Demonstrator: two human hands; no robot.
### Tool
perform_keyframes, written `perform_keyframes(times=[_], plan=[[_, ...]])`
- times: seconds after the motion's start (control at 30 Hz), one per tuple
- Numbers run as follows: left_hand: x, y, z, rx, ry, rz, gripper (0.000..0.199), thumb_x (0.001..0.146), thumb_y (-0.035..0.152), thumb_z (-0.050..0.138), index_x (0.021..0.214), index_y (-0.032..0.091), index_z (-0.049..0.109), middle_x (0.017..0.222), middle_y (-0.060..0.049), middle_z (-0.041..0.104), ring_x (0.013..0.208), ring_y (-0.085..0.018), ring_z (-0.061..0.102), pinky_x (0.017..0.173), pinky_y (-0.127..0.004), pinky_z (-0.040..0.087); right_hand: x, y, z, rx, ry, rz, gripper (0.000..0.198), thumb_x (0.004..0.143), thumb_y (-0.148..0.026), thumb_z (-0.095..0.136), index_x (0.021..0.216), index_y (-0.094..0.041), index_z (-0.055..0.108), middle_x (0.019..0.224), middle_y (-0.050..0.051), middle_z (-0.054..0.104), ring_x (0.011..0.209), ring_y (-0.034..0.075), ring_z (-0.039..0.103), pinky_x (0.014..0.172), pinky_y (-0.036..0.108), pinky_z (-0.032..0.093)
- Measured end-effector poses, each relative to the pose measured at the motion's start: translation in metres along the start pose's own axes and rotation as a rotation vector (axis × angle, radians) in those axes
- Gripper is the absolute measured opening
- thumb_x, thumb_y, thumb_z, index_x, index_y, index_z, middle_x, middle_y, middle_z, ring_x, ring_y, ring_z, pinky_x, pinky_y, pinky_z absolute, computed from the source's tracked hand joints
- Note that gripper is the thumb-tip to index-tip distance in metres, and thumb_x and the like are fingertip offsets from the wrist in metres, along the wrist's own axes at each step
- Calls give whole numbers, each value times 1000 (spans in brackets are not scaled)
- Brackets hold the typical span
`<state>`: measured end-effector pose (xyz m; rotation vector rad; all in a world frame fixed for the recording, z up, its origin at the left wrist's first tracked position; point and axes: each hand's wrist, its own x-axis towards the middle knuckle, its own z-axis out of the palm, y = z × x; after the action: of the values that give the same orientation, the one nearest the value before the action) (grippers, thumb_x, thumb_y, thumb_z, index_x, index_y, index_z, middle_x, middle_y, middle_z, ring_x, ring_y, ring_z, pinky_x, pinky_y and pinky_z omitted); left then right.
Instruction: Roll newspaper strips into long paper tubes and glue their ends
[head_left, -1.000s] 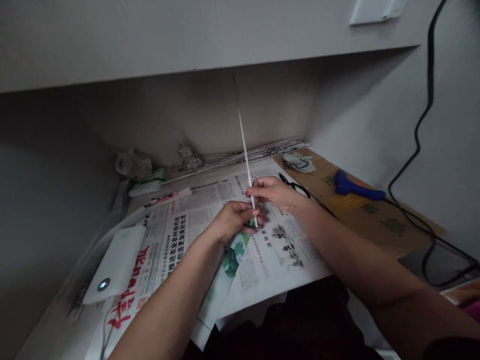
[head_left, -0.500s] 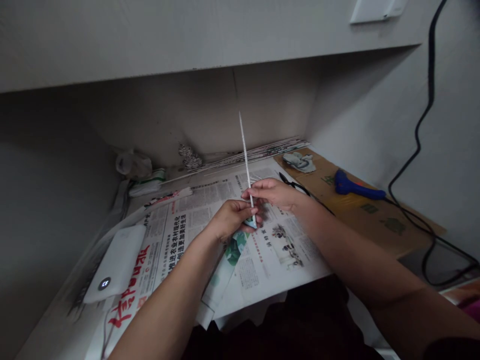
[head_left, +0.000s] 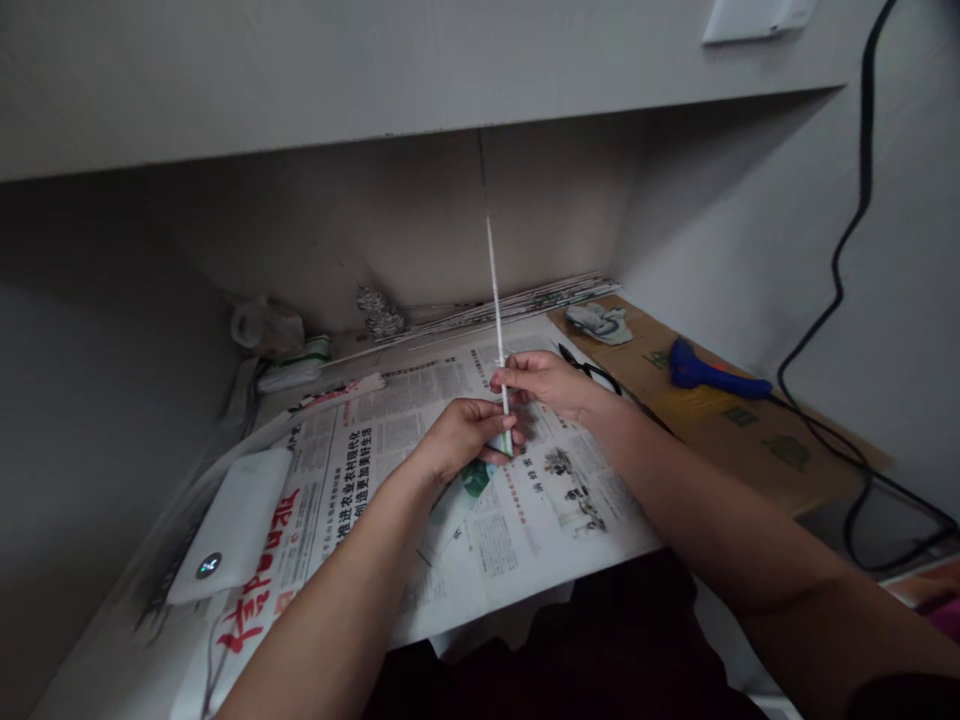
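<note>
A slim white paper tube [head_left: 496, 300] stands nearly upright over the newspaper, its top tapering. A thin dark line continues upward from its tip. My left hand [head_left: 469, 437] is closed around the tube's lower end, where a printed paper strip [head_left: 465, 500] with green leaf patterns joins it. The strip's loose end trails down towards me across the newspaper, partly covered by my left hand. Just above, my right hand [head_left: 547, 385] pinches the tube between thumb and fingers.
Newspaper [head_left: 420, 420] covers the tabletop. A white power bank [head_left: 232, 525] lies left. Behind are thin paper sticks [head_left: 540, 297], a plastic bag [head_left: 266, 327] and a speckled bundle [head_left: 380, 312]. Scissors [head_left: 592, 370] and a blue glue gun [head_left: 712, 372] lie right, by cardboard [head_left: 720, 440].
The paper strip's loose end has drawn up closer to my hands, so less of it shows. The tube's top has shifted slightly right, and my right hand sits a little higher.
</note>
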<state>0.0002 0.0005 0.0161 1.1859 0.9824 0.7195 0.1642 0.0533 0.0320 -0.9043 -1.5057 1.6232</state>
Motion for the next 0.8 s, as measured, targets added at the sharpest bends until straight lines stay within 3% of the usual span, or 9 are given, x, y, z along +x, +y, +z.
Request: perform_keyframes(times=[0.13,0.3,0.47,0.6,0.7,0.8], plan=[[-1,0,0,5,11,2,27,73,37,68,83,12,65,82,-11,68,69,-16,65,58,-28,55,-1,0,0,16,-132,36,27,75,-39,67,87,-15,68,88,6,66,68,10,57,60,23,46],[0,-1,0,32,-24,-18,29,73,38,67,86,11,66,86,-13,69,70,-17,65,56,-26,54,0,2,0,17,-12,34,23,70,-36,72,72,-15,64,78,3,65,61,8,54,57,20,44],[-1,1,-1,21,-9,-3,29,73,38,68,84,12,66,85,-12,69,71,-17,65,55,-26,55,-2,0,0,35,-123,50,25,75,-37,67,85,-15,67,85,5,65,70,11,58,62,23,46],[0,0,-2,12,-31,-2,30,71,38,69,85,11,66,84,-12,69,68,-16,65,54,-25,54,0,1,-1,7,35,-5,23,71,-36,71,72,-15,64,78,3,64,68,10,57,60,22,45],[0,-1,-3,9,-26,2,30,72,38,69,85,11,66,84,-12,69,68,-16,65,53,-24,54,0,2,0,12,-44,-9,25,76,-39,66,82,-15,68,86,6,65,75,12,58,64,23,47],[0,-1,-3,8,-31,-6,31,71,37,70,87,11,66,84,-12,69,67,-16,65,52,-25,54,-1,2,0,16,-64,13,26,73,-38,69,83,-14,68,88,6,65,67,10,56,60,22,46]])
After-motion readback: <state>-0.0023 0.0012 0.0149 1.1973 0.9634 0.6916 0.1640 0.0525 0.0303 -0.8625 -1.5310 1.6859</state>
